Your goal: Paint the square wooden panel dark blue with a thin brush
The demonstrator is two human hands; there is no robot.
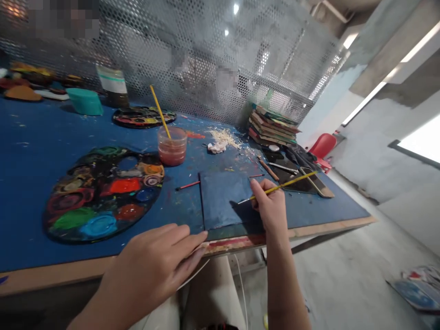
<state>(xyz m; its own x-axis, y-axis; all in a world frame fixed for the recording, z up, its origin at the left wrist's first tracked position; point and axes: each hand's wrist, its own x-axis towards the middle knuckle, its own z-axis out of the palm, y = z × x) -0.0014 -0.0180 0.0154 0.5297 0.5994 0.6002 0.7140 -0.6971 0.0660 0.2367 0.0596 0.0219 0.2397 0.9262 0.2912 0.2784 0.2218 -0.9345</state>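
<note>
My right hand (270, 201) is closed on a thin yellow paintbrush (280, 186). The brush tip touches or hovers just over a square blue-grey painted panel (223, 197) lying flat near the table's front edge; I cannot tell which. My left hand (161, 256) rests over that edge with fingers stretched out, its index fingertip close to the panel's lower left corner. A thin red stick with a dark end (189, 185) pokes out left of the panel, and another stick (257, 175) shows on its right. Left of the panel lies a paint-covered palette (106, 197).
A plastic cup of reddish water (172, 149) holds a yellow-handled brush. Behind stand a second palette (144, 117), a teal container (85, 101) and a jar (112, 85). Wood shavings (223, 136), stacked boards (271, 126) and a phone (314, 182) lie to the right, below a perforated metal screen (213, 59).
</note>
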